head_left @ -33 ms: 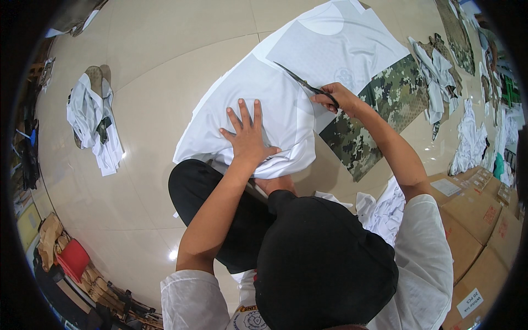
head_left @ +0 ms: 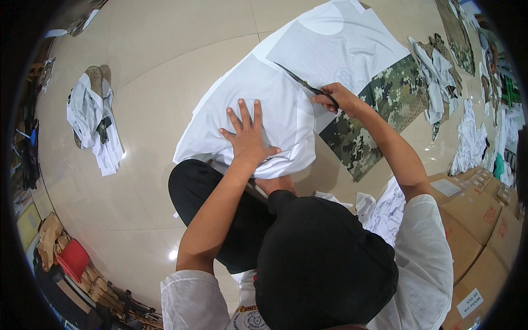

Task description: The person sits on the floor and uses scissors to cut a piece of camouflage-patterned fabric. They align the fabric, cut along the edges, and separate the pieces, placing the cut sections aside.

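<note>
Head view, looking down on a person seated on a pale tiled floor [head_left: 165,110]. At the far left edge, a red folded item [head_left: 70,258] lies beside brown bundles, and higher up a small heap of white and grey garment pieces [head_left: 93,124] rests on the tiles, well apart from the work. In the centre, a white garment [head_left: 264,104] is spread flat on the floor in front of the person's black-clad knee. The left hand [head_left: 248,138] lies on it palm down with fingers spread, pressing the cloth near its lower hem; it grips nothing. To the right, the right hand [head_left: 340,99] is closed through the handles of black scissors [head_left: 301,83], whose blades lie slightly parted on the white cloth, pointing up and to the left along the seam between the garment and a larger white fabric sheet [head_left: 341,47] beyond it. Just right of that hand lies a camouflage-printed fabric piece [head_left: 379,110], partly under the white sheet. Farther right, scraps of white and camouflage cloth [head_left: 440,77] are scattered. At the lower right, brown cardboard boxes [head_left: 467,236] stand close together; one carries a white rectangular label [head_left: 445,187] on top, another a small white label [head_left: 469,302] near the frame edge.
</note>
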Available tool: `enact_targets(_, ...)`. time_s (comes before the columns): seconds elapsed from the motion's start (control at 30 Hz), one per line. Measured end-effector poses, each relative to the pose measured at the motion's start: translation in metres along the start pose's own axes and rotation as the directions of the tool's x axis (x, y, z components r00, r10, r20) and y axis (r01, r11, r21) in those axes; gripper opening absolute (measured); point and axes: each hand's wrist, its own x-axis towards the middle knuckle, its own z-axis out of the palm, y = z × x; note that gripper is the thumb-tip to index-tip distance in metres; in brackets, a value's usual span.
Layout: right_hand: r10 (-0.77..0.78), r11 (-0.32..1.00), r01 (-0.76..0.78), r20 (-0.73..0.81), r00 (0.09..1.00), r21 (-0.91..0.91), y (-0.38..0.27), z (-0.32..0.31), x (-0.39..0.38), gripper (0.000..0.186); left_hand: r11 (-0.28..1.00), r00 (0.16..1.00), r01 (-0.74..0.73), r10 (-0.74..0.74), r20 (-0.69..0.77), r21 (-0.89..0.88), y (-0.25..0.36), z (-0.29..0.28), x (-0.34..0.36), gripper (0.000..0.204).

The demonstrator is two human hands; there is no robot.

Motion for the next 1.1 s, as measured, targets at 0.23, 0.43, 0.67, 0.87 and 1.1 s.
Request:
enact_targets(0.23, 0.002, 0.998, -0.002, -0.005, 1.000, -0.057, 0.000, -0.002, 0.000, 0.036, 0.999, 1.000, -0.004, 0.004, 0.008, -0.034, 0.001, -0.001, 0.001, 0.158)
enact_targets(0.43, 0.033, 0.999, -0.033, -0.010, 0.999, -0.026, -0.010, 0.001, 0.003, 0.036, 1.000, 1.000, 0.002, -0.001, 0.023, -0.029, 0.000, 0.000, 0.002, 0.158)
enact_targets(0.67, 0.034, 0.998, -0.034, -0.017, 0.999, -0.046, -0.017, 0.001, 0.012, 0.037, 0.999, 1.000, -0.004, 0.005, 0.014, -0.038, 0.001, 0.000, 0.001, 0.158)
enact_targets(0.87, 0.024, 0.998, -0.025, -0.014, 1.000, -0.060, -0.021, 0.001, 0.016, 0.037, 0.999, 1.000, -0.019, 0.019, -0.014, -0.046, 0.000, 0.002, 0.000, 0.157)
enact_targets(1.1, 0.017, 0.995, -0.016, 0.005, 1.000, -0.096, -0.019, -0.003, 0.018, 0.036, 1.000, 1.000, 0.003, -0.003, 0.010, 0.003, 0.002, -0.001, 0.000, 0.156)
